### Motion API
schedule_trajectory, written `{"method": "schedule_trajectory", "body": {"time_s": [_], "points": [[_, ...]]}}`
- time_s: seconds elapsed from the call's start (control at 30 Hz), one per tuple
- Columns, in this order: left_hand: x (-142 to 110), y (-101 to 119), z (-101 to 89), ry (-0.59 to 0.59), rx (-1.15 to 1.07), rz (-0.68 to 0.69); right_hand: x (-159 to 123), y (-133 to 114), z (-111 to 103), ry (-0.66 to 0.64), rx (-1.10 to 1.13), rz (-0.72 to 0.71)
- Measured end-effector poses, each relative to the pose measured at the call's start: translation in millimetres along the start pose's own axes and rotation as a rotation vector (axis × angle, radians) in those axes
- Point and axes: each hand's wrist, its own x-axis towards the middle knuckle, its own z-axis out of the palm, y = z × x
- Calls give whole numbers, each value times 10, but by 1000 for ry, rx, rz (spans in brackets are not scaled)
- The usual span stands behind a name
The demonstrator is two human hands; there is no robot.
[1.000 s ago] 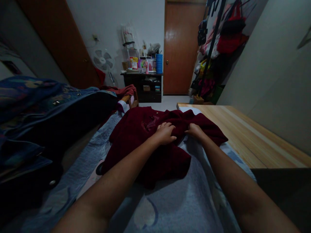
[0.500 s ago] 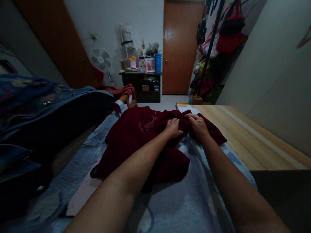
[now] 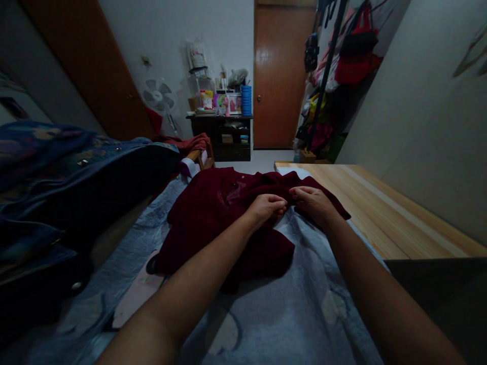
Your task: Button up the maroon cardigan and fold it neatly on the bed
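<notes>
A maroon top (image 3: 201, 218) lies spread and wrinkled on a blue patterned bedsheet (image 3: 304, 314), with a shinier panel showing at its neckline. My left hand (image 3: 267, 207) is closed in a pinch at the lower edge of the right-hand sleeve. A short distance to the right, my right hand (image 3: 311, 200) pinches the same sleeve, thumb against fingers. The sleeve's end reaches out past my right hand. Under the top's lower left edge, a pale pink flat thing (image 3: 135, 299) partly shows; its kind is unclear.
A wooden board surface (image 3: 380, 213) borders the bed on the right. Dark denim clothing (image 3: 95, 187) is heaped on the left. Farther back stand a white fan (image 3: 159, 96), a dark cabinet (image 3: 224, 134) and a door (image 3: 279, 76). Bags (image 3: 357, 61) hang at the far right.
My left hand has gone from lying with fingers spread on the top to a pinch, a little nearer me. My right hand has shifted slightly nearer, still pinching the sleeve.
</notes>
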Motion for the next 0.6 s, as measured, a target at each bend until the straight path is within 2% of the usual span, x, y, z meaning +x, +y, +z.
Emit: {"method": "schedule_trajectory", "body": {"time_s": [0.17,0.3,0.43,0.6], "points": [[-334,73,-183,172,118,168,-144,137,-97,27,55,36],[-573,138,-268,270,204,294,-245,224,-65,-4,-65,79],[-725,151,-280,248,279,342,-344,164,137,-42,-154,52],[-753,104,-272,275,303,391,-466,-53,434,-162,-138,-78]]}}
